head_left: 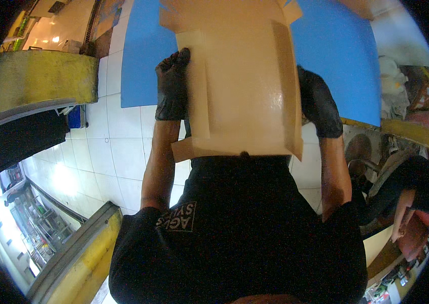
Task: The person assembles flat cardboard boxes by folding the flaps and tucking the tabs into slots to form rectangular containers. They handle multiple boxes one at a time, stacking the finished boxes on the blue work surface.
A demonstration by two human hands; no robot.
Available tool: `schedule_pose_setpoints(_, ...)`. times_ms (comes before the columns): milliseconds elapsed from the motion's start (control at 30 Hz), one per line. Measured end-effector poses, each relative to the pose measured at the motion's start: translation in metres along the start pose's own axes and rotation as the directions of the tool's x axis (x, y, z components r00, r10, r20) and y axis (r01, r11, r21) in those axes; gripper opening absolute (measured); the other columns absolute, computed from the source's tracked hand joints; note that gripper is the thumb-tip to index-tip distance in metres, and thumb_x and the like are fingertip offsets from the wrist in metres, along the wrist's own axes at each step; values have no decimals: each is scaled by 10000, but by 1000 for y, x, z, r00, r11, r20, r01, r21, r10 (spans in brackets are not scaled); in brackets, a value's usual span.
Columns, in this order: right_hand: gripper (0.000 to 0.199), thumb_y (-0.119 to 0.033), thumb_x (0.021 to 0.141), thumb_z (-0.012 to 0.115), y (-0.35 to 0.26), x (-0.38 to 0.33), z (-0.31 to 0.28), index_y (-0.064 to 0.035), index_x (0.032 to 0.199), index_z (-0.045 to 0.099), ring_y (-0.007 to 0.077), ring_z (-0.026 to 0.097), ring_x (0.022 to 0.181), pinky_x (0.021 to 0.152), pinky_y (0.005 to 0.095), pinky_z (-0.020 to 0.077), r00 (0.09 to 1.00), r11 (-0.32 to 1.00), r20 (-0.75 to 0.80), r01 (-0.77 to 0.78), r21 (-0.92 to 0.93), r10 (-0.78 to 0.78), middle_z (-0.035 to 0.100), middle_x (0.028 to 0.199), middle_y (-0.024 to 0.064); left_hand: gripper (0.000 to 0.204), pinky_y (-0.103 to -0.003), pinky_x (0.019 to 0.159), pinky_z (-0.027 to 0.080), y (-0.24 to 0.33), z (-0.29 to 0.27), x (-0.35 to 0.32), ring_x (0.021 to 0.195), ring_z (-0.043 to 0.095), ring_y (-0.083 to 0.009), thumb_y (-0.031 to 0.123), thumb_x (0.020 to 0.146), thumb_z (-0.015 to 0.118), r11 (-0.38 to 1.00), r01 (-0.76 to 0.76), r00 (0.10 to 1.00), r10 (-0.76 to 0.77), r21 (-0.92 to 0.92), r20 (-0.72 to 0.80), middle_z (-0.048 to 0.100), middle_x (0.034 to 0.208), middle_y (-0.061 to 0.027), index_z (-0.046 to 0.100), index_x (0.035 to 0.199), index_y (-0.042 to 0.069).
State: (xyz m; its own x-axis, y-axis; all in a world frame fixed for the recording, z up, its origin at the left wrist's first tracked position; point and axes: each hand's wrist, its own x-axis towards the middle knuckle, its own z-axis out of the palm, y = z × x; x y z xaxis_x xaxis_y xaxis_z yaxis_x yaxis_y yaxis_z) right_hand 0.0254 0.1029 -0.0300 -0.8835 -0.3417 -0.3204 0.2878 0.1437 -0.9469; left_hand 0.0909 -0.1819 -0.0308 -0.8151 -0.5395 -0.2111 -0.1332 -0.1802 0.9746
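Note:
A flat brown cardboard box (242, 96) with folded flaps is held up in front of my chest, over the near edge of a blue table top (336, 55). My left hand (172, 86), in a black glove, grips the box's left edge with fingers curled over it. On the opposite side my right hand (320, 104), also in a black glove, holds the right edge, partly hidden behind a side flap. The near flap of the box rests against my black shirt.
White floor tiles (118, 147) lie to the left. A yellow-topped bench (37, 81) stands at the upper left and another yellow edge (80, 248) at the lower left. A person in dark clothes (407, 192) sits at the right among clutter.

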Motion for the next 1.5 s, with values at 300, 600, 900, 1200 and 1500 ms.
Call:
schedule_pose_setpoints(300,292,-225,878,566,-8,-33,1,44,979,622,106,532,727,699,281,449,980,990,-199,-18,-141,-10,632,847,63,324,-281,645,446,-1,-30,-48,676,547,-131,280,891,549,794,-334,875,62,508,480,626,748,-76,613,908,-36)
schedule_pose_setpoints(600,334,-235,861,571,5,-56,-3,27,1066,602,102,540,738,695,283,471,995,983,55,-74,-168,85,652,892,47,288,-348,762,461,4,-24,-56,787,594,-231,223,934,460,866,202,904,-344,458,252,626,823,-172,579,884,-34)
schedule_pose_setpoints(900,333,-233,858,583,5,-57,-5,21,1072,598,97,547,727,650,274,469,985,959,45,-149,-240,164,653,886,67,324,-281,771,450,-2,-46,-70,882,547,-129,206,834,653,912,323,847,-398,255,353,603,970,-59,539,1052,-4)
schedule_pose_setpoints(1200,299,-230,851,613,19,-68,-3,-13,1056,616,70,514,709,629,248,446,970,949,-98,-239,-205,223,638,861,23,347,-283,712,478,-16,-52,-86,762,588,-117,274,895,572,878,207,895,-348,431,280,637,878,-91,562,1058,-32)
schedule_pose_setpoints(1500,333,-218,852,611,-4,-77,10,4,1098,593,117,582,790,709,269,486,964,953,-11,-265,-146,266,650,943,76,258,-263,560,414,-27,-37,-104,637,516,-84,220,893,554,890,426,885,-447,164,128,615,722,-43,626,847,-24)
